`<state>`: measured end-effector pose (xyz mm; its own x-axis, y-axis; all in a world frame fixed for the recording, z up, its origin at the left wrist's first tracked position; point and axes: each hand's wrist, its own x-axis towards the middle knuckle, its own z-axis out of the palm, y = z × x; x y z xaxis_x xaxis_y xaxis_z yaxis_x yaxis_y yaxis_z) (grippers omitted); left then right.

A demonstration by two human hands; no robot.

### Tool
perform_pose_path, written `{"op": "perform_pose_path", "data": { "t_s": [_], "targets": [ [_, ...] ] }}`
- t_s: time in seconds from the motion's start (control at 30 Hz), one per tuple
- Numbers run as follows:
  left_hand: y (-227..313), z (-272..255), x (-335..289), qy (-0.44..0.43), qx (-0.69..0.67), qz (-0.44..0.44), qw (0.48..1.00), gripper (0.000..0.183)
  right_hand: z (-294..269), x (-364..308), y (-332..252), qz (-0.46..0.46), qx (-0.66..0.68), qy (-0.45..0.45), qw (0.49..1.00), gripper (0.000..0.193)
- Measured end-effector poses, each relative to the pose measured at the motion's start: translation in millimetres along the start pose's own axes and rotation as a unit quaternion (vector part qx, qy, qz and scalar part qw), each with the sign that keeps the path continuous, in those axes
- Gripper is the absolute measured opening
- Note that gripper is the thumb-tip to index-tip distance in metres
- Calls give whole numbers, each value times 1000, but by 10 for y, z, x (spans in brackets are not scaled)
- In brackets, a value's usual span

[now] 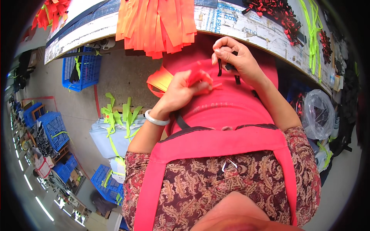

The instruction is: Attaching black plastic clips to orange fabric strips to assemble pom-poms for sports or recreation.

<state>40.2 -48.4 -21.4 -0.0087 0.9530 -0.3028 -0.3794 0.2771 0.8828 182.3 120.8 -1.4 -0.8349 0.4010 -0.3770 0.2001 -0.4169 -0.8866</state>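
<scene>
Hands: two, left hand (188, 84) near centre, right hand (241, 59) toward 1 o'clock. White bangle (155, 121): one. Black pieces (219, 68) at the right hand: at least two. Large orange strip bunches (156, 27): two, at 12 and 10 o'clock. Blue baskets (90, 78): at least four, from 10 round to 7. Clear plastic-wrapped bundle (319, 114): one, 3 o'clock. Red-and-black pieces (293, 32), 1 to 2 o'clock: too tangled to count.

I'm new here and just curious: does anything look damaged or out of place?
The white worktop looks worn, with dark scuff-like patches along its front edge. Orange strips hang over that edge, but neatly side by side.
</scene>
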Motion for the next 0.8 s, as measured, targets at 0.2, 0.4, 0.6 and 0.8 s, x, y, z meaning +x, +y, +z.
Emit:
{"op": "perform_pose_path", "data": {
  "t_s": [0.2,0.4,0.6,0.8],
  "targets": [
    [85,-58,157,139,-9,43,989,11,56,-82,-61,-31,-76,3,997,19],
    [-22,-28,247,148,-57,90,983,13,43,-49,60,-46,-101,28,993,17],
    [37,-44,221,139,-8,77,987,15,132,-102,-7,-71,-169,70,981,17],
    [5,-58,265,135,24,99,986,15,98,-97,50,-140,-222,56,963,17]
  ]
}}
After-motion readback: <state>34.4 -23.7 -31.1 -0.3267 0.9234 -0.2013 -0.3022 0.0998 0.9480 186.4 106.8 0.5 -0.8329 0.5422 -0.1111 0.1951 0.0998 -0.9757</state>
